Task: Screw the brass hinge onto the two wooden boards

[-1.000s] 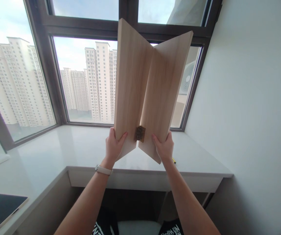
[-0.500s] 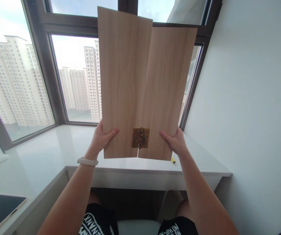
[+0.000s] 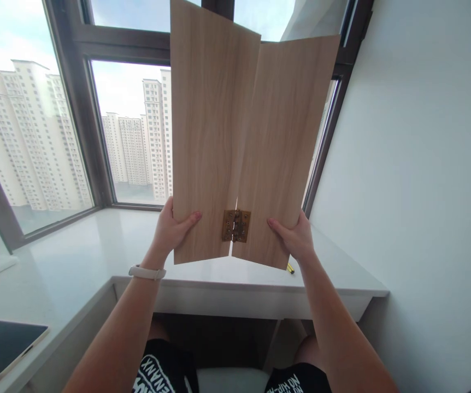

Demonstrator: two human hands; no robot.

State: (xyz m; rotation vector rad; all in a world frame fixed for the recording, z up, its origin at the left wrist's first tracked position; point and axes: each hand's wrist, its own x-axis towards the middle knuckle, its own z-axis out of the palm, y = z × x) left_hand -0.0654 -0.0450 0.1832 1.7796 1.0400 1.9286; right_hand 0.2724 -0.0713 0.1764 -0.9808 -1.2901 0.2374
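Two long wood-grain boards are held up in front of the window, joined near their lower ends by a brass-coloured hinge (image 3: 236, 225). My left hand (image 3: 174, 226) grips the outer edge of the left board (image 3: 208, 131), thumb on its face and fingers hidden behind. On the other side, my right hand (image 3: 295, 234) holds the right board (image 3: 287, 131) the same way. The boards meet at an angle, with a narrow gap showing by the hinge. A white band circles my left wrist.
A white counter (image 3: 75, 256) runs below the boards, with a tablet-like device (image 3: 4, 346) at its left. A small yellow and black object (image 3: 290, 268) lies near the front edge. A wall (image 3: 416, 164) rises at the right; brown-framed windows stand behind.
The boards have folded further about the hinge, their outer edges coming nearer to me. Their top ends have risen slightly. Both hands keep their hold.
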